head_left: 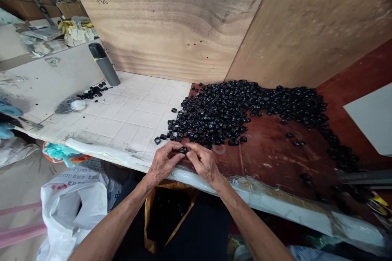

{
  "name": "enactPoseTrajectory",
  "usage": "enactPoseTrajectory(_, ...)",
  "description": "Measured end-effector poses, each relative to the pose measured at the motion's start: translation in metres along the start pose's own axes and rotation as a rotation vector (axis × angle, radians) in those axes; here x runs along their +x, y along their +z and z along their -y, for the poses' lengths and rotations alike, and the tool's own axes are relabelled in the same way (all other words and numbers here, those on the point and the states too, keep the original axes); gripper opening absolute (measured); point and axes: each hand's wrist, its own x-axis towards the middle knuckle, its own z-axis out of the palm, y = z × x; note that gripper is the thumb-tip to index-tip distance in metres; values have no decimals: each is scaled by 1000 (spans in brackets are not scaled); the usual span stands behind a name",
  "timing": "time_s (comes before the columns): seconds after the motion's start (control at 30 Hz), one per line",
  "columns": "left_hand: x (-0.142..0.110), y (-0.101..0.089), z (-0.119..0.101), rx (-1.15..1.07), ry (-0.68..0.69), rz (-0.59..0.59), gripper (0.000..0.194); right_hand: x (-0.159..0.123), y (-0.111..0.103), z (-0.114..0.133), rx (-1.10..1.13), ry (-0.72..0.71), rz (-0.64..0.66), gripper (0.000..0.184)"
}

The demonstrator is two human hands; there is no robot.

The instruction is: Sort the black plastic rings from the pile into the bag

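Close together at the table's front edge, both of my hands pinch one small black ring-shaped part (183,150). My left hand (163,161) has thumb and forefinger on its left side. From the right, my right hand (203,162) grips it with curled fingers that partly cover it. Just beyond the hands spreads a large heap of similar black rings (214,110). A loose black ring (157,140) lies on the white tiles near my left hand. Below the edge, an open yellow-rimmed bag (149,228) holds dark contents I cannot make out well.
A grey bottle with a black lid (105,65) stands at the back left. Near it lie small black pieces (94,91) and a clear plastic bag (65,106). A wooden board (171,32) walls off the back. White sacks (73,208) hang at lower left.
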Motion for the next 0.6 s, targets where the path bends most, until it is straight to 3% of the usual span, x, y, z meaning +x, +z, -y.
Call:
enactPoseTrajectory(0.1,-1,0,2,5,-17,-34,16,-1,-4,5,1,-24,38,43)
enactPoseTrajectory(0.23,-1,0,2,-4,-29,-28,17,0,-7,10,81,5,20,19)
enactPoseTrajectory(0.33,-1,-1,2,-26,-26,-17,17,1,-6,10,66,27,16,22)
enactPoseTrajectory(0.43,-1,-2,2,-49,-23,1,18,2,-3,7,94,-1,-30,13)
enactPoseTrajectory(0.6,-1,-3,-3,-47,-3,17,18,0,0,5,30,-34,-38,26)
